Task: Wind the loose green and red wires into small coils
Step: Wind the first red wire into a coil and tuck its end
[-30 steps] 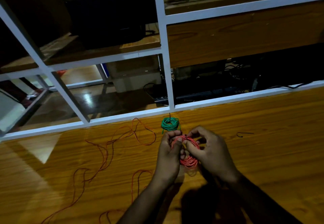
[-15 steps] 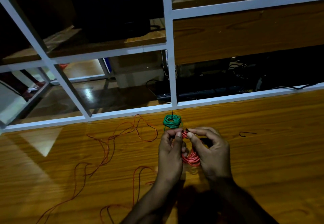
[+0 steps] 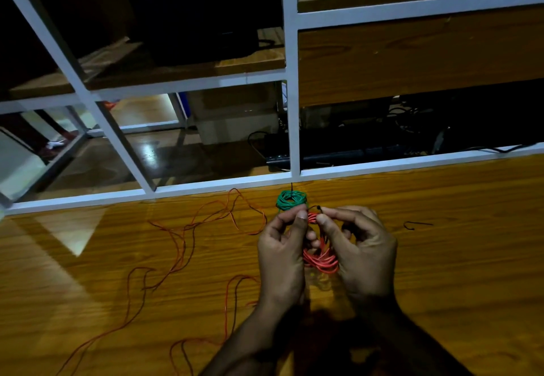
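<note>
Change: fingertips are now meeting over the red coil (image 3: 321, 259), flattened from a loop.
Left hand (image 3: 281, 253): pinching it.
Right hand (image 3: 360, 253): pinching a dark tie.
Green coil (image 3: 291, 199): lying finished.
Meaning: red coil seemingly being bound.

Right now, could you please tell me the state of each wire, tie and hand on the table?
green wire: wound into a coil, lying on the table, untouched.
red coil: partly wound, held between both hands.
loose red wire: still uncoiled, sprawled over the table.
black tie: lying loose, right of the hands.
left hand: pinching the red coil.
right hand: pinching a thin black end at the coil's top.
</note>
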Demonstrator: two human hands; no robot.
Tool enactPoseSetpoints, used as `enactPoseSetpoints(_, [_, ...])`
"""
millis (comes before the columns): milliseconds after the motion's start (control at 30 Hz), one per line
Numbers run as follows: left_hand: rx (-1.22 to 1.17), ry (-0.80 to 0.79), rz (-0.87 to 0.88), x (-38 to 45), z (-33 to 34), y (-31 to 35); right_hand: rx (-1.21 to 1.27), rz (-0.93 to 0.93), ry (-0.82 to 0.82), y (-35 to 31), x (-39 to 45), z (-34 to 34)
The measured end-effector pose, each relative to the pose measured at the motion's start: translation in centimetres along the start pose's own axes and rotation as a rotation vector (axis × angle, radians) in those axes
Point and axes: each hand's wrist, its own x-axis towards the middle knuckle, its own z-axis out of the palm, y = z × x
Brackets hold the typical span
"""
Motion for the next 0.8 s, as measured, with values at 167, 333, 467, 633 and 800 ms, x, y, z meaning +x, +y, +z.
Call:
enactPoseSetpoints(167, [-0.047, -0.017, 0.027, -0.2, 0.4, 0.6, 0.077, 0.023, -0.001, -0.9, 0.3, 0.0])
enactPoseSetpoints(333, [-0.004, -0.038, 0.069, -0.5, 0.6, 1.1, 0.153, 0.069, -0.024, -1.9, 0.4, 0.1])
enactPoseSetpoints(467, [0.049, -0.032, 0.108, -0.5, 0.6, 1.2, 0.147, 0.072, -0.003, -2.5, 0.4, -0.1])
enactPoseSetpoints(633, [0.094, -0.025, 0.143, -0.6, 0.8, 1.4, 0.192, 0.128, -0.006, -2.5, 0.3, -0.3])
enactPoseSetpoints(800, [0.096, -0.024, 0.152, -0.7, 1.0, 1.4, 0.224, 0.123, -0.005, -2.8, 0.4, -0.5])
